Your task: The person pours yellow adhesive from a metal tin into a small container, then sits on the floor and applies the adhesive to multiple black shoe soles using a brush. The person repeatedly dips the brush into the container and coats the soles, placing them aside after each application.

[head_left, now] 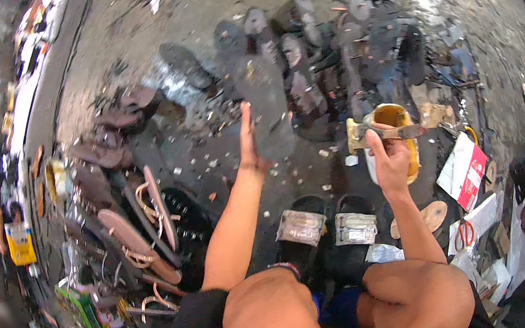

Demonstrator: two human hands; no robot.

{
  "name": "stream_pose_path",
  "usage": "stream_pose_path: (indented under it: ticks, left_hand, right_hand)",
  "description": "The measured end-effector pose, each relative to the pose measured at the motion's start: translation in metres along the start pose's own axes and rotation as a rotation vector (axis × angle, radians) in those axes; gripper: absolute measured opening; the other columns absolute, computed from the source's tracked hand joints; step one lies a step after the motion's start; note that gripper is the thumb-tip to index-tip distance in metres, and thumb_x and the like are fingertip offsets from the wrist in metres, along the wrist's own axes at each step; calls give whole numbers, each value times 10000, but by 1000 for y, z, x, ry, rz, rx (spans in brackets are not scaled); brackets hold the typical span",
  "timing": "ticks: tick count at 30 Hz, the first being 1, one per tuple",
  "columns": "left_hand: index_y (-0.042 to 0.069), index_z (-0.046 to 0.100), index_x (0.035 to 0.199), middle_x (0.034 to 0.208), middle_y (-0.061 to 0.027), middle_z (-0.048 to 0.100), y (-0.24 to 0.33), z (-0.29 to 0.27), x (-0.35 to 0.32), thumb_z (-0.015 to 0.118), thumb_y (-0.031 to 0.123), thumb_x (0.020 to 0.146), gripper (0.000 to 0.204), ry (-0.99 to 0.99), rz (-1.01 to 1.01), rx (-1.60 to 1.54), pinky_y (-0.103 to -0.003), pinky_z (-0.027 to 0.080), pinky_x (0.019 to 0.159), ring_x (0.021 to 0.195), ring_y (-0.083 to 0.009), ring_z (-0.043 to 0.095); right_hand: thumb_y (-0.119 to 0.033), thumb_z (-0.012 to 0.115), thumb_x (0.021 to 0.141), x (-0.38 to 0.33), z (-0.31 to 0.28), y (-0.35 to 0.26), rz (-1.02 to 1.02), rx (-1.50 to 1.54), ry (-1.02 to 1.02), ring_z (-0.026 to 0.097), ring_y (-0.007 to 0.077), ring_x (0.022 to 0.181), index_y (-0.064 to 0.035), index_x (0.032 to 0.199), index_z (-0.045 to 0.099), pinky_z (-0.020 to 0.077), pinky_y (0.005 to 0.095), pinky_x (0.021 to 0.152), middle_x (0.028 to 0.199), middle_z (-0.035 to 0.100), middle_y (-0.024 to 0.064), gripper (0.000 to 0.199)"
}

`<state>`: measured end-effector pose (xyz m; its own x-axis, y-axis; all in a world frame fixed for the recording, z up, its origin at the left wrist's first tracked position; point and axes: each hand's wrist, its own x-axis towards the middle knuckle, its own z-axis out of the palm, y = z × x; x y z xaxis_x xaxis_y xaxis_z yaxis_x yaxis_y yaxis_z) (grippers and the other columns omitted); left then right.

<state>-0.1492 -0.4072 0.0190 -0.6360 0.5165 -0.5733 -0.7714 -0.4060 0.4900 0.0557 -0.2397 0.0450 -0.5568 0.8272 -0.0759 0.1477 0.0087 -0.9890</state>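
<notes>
My left hand [251, 145] is closed around the lower end of a long dark grey shoe sole [265, 97]. Its thumb runs up along the left edge, and the rest of the fingers are mostly hidden behind the sole. On the right, my right hand [392, 166] grips what looks like a cobbler's hammer [404, 132], its flared head lying crosswise above my fist. Just behind that hand stands a cut-open yellow and white plastic container [414, 162], partly covered by the hand and hammer.
Several dark soles and sandals [185, 65] lie across the ground ahead. Pink sandals [140, 245] lean at my left. Black slides [301, 224] sit before my knees. To the right are red-handled scissors [464, 235], a red and white box [464, 170] and a tan insole [430, 217].
</notes>
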Motion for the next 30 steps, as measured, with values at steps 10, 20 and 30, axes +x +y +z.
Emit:
stream_pose_path:
  ticks: [10,20,30]
  left_hand:
    - [36,633,1187,1116,-149,666,23,-95,-191,748,153,847,378,389,910,1447,-393,484,948,1074,-322,618]
    - [-1,578,1294,1220,-210,651,172,-87,-295,719,108,848,481,929,974,1940,-493,465,991,1157,-352,614]
    - [9,544,1334,1457,-266,471,-6,-113,-152,768,-46,642,729,-828,669,1908,-406,384,1148,1378,-365,462]
  right_hand:
    - [-263,700,927,20,-103,68,-187,-1356,-166,642,324,976,-2,1153,668,509,411,840,1088,685,174,347]
    - [-285,715,873,-13,-165,27,-79,-905,-137,648,410,856,11,927,707,491,469,788,864,684,241,301]
    - [-376,725,858,-47,-119,-3,51,-811,-129,689,402,814,6,965,681,523,483,748,869,699,227,399]
